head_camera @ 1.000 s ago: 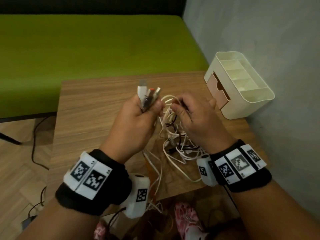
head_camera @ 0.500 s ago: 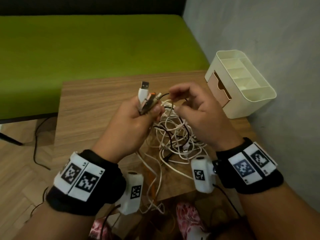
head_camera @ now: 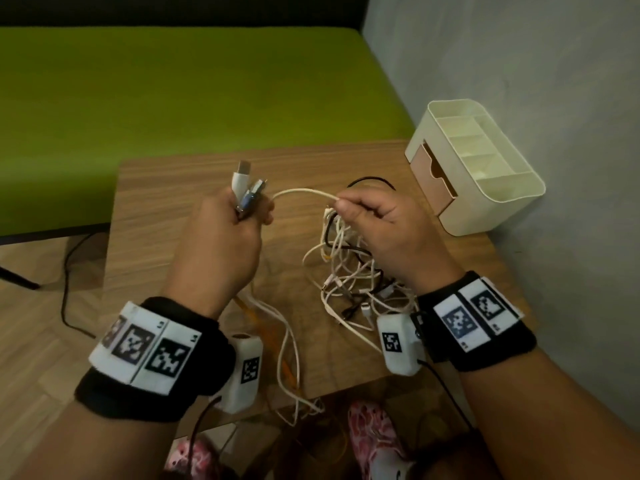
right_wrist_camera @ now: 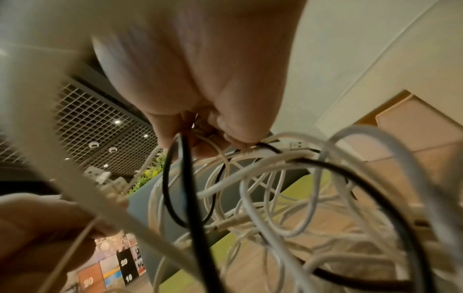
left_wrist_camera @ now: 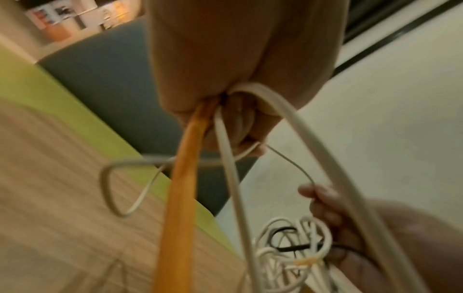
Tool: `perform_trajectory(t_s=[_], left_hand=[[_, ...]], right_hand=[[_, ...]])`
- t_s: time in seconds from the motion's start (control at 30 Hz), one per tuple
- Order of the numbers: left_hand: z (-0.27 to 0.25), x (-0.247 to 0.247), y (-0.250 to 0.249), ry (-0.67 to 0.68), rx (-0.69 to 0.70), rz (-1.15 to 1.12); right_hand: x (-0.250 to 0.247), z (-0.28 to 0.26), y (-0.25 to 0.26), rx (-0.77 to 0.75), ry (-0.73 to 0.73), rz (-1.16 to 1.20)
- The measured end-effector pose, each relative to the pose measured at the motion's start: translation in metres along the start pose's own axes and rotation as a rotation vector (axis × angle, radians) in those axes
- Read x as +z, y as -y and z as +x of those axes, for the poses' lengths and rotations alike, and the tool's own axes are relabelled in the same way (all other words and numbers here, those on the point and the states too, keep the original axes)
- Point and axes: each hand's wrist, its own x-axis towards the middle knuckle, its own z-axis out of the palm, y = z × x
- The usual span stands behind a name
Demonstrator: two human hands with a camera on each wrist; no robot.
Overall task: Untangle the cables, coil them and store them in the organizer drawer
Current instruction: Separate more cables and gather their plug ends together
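Your left hand point(head_camera: 221, 244) is raised over the brown wood-grain tabletop point(head_camera: 166, 216), its grip clamped on a bundle of cable plugs point(head_camera: 247, 188), a white USB plug uppermost, that stick up out of the fist. In the left wrist view a flat orange cable point(left_wrist_camera: 180, 198) and white leads run down out of the same fist. A thin cream-white cable point(head_camera: 301, 192) arcs from that fist to your right hand point(head_camera: 384, 233), whose thumb and forefinger pinch it, so this grip is clamped too. Under and just beside your right hand lies the tangled heap of white and black cables point(head_camera: 353, 271), resting on the tabletop; the right wrist view shows black and white loops point(right_wrist_camera: 250, 188) hanging close below the fingers point(right_wrist_camera: 235, 126). A black loop point(head_camera: 372, 181) pokes out past the right knuckles. The cream plastic desk organizer with open top compartments point(head_camera: 485, 168) stands on the tabletop beyond your right hand, against the grey wall point(head_camera: 519, 64), well apart from the heap. Its tan drawer point(head_camera: 433, 178) faces the cables and appears pushed in. A green bench seat point(head_camera: 173, 81) runs behind the tabletop.
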Motion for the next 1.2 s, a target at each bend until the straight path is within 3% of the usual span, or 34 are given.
perform_trajectory(t_s=[0.13, 0.23, 0.33, 0.47, 0.57, 0.67, 0.73, 0.8, 0.93, 1.0, 1.1, 1.2], left_hand=[[-0.009, 0.007, -0.010, -0.098, 0.149, 0.023], [-0.019, 0.019, -0.018, 0.009, 0.256, 0.081], [-0.016, 0.030, -0.013, 0.148, 0.247, 0.137], [-0.010, 0.026, -0.013, 0.114, 0.249, 0.057], [-0.015, 0.015, -0.023, 0.091, 0.298, -0.187], [-0.016, -0.002, -0.031, 0.078, 0.204, -0.651], [-0.012, -0.012, -0.026, 0.068, 0.174, -0.686], [-0.010, -0.015, -0.019, 0.074, 0.138, -0.610], [-0.012, -0.006, -0.019, 0.175, 0.064, -0.615], [-0.014, -0.001, -0.022, 0.241, 0.036, -0.657], [-0.019, 0.000, -0.026, 0.292, 0.040, -0.693], [-0.022, -0.002, -0.030, 0.239, 0.053, -0.675]], right_hand=[[0.011, 0.003, -0.015, -0.173, 0.027, -0.250], [0.016, 0.004, -0.015, -0.276, 0.005, -0.272], [0.020, 0.005, -0.009, -0.322, -0.003, -0.263], [0.018, 0.006, -0.002, -0.326, -0.004, -0.197], [0.016, 0.009, -0.010, -0.225, 0.045, -0.222], [0.007, 0.013, -0.029, 0.046, 0.123, -0.365], [-0.003, 0.014, -0.035, 0.156, 0.118, -0.352], [-0.010, 0.015, -0.025, 0.167, 0.084, -0.266], [-0.011, 0.013, 0.005, 0.007, -0.014, -0.079], [-0.011, 0.009, 0.020, -0.075, 0.035, 0.024], [-0.004, 0.005, 0.027, -0.220, 0.100, -0.027], [-0.006, 0.001, 0.026, -0.302, -0.018, -0.084]])
